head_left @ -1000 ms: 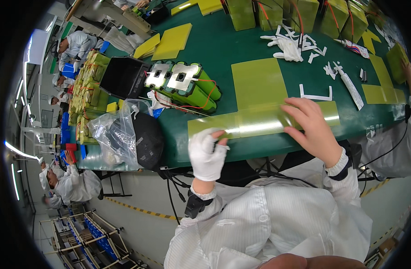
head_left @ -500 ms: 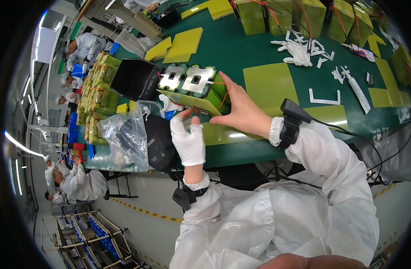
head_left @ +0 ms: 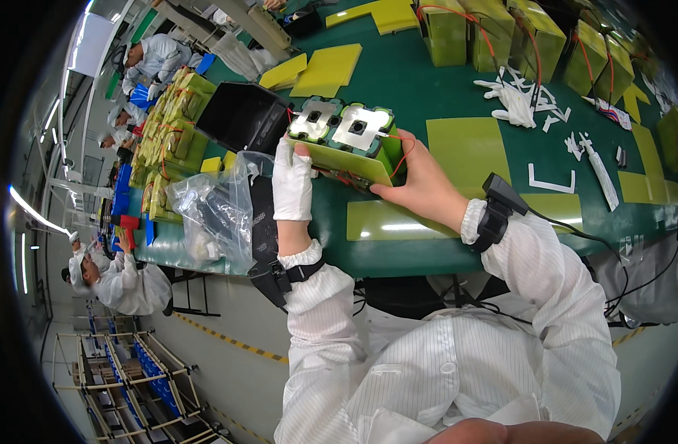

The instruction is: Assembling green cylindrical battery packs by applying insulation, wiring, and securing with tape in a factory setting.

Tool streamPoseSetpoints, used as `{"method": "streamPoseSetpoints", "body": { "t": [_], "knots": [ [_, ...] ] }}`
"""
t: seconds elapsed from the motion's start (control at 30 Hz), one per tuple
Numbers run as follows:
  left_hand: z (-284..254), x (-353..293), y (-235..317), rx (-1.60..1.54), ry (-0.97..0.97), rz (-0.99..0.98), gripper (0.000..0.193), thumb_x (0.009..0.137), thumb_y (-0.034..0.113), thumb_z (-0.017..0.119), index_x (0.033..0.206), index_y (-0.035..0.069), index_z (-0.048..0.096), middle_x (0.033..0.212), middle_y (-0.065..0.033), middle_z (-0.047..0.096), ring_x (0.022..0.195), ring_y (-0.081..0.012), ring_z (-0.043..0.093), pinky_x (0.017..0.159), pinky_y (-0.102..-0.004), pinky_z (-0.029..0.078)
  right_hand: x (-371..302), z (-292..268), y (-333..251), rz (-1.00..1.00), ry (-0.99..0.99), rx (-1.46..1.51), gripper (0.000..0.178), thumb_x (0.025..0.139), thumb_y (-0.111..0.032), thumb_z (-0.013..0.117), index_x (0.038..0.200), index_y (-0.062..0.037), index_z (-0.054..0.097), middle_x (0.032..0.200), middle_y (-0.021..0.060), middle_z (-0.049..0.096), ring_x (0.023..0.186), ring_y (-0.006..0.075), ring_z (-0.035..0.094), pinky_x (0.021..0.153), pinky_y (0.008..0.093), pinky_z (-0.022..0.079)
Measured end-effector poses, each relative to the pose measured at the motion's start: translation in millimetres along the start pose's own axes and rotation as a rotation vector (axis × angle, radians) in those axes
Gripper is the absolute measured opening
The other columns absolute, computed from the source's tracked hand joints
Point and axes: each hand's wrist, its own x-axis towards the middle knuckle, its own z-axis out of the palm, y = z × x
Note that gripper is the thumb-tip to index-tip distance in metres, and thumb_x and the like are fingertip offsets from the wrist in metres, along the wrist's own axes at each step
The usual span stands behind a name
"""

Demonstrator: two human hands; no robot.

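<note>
A battery pack (head_left: 350, 161) of green cells, with silvery metal plates on top and a yellow-green board along its near side, is held tilted between my hands. My left hand (head_left: 291, 181), in a white glove with bare fingertips, closes on the pack's left end; part of its fingers is hidden. My right hand (head_left: 426, 185), bare, grips the right end with the thumb low on the near side. A red wire (head_left: 408, 140) loops out beside the right fingers. Just left of the pack lies an open black box (head_left: 239, 117).
A clear plastic bag (head_left: 209, 211) lies left of my left wrist. Yellow-green sheets (head_left: 468, 152) cover parts of the green table (head_left: 398, 81). Wrapped battery packs (head_left: 535, 41) line the far right, near a white glove (head_left: 511, 102) and a white tube (head_left: 602, 177). Co-workers sit at left.
My left hand has gone from below the pack's near side up to its left end. My right hand keeps its grip. The whole view has shifted slightly.
</note>
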Motion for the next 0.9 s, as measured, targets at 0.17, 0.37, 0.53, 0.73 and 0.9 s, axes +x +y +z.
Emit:
{"method": "streamPoseSetpoints", "body": {
  "t": [0.17,0.37,0.53,0.73,0.9],
  "knots": [
    [-5,8,-20,-0.107,-0.019,-0.001,0.055,0.097,0.049,0.050,0.128,0.004,0.052,0.104,-0.0023,0.062,0.083,-0.0077,0.056,0.066,-0.0205,0.046,0,0,-4,-0.032,-0.013,0.022,0.080,0.069,-0.023,0.079,0.130,0.0057,0.037,0.122,0.0238,0.050,0.116,0.0371,0.049,0.100,0.0398,0.041],
    [8,13,-18,-0.211,0.061,0.009,0.048,0.093,0.040,0.062,0.121,0.001,0.057,0.101,-0.0036,0.063,0.079,-0.0065,0.053,0.064,-0.0202,0.043,0,-3,-8,0.014,0.008,0.148,0.075,0.070,-0.020,0.079,0.130,0.0022,0.039,0.121,0.0197,0.053,0.114,0.0324,0.053,0.098,0.0374,0.042],
    [21,15,-18,-0.115,0.207,0.114,0.033,0.093,0.029,0.064,0.108,-0.001,0.063,0.093,-0.0050,0.067,0.080,-0.0104,0.057,0.074,-0.0247,0.046,1,-9,1,0.024,0.054,0.114,0.077,0.071,-0.019,0.080,0.132,0.0004,0.037,0.122,0.0185,0.054,0.114,0.0300,0.055,0.097,0.0357,0.043],
    [44,21,30,0.010,0.181,0.220,0.030,0.091,0.026,0.067,0.097,-0.002,0.064,0.082,-0.0043,0.066,0.073,-0.0081,0.056,0.066,-0.0235,0.045,2,-23,3,0.030,0.060,0.188,0.075,0.073,-0.018,0.080,0.133,-0.0001,0.037,0.123,0.0162,0.053,0.114,0.0261,0.054,0.098,0.0350,0.043],
    [57,39,63,0.168,0.173,0.330,0.025,0.083,0.023,0.067,0.093,0.000,0.067,0.081,-0.0177,0.065,0.075,-0.0322,0.063,0.069,-0.0370,0.049,1,-39,-16,0.206,0.085,0.396,0.071,0.076,-0.013,0.079,0.133,0.0000,0.038,0.123,0.0127,0.054,0.114,0.0207,0.053,0.097,0.0341,0.043]
  ]
}}
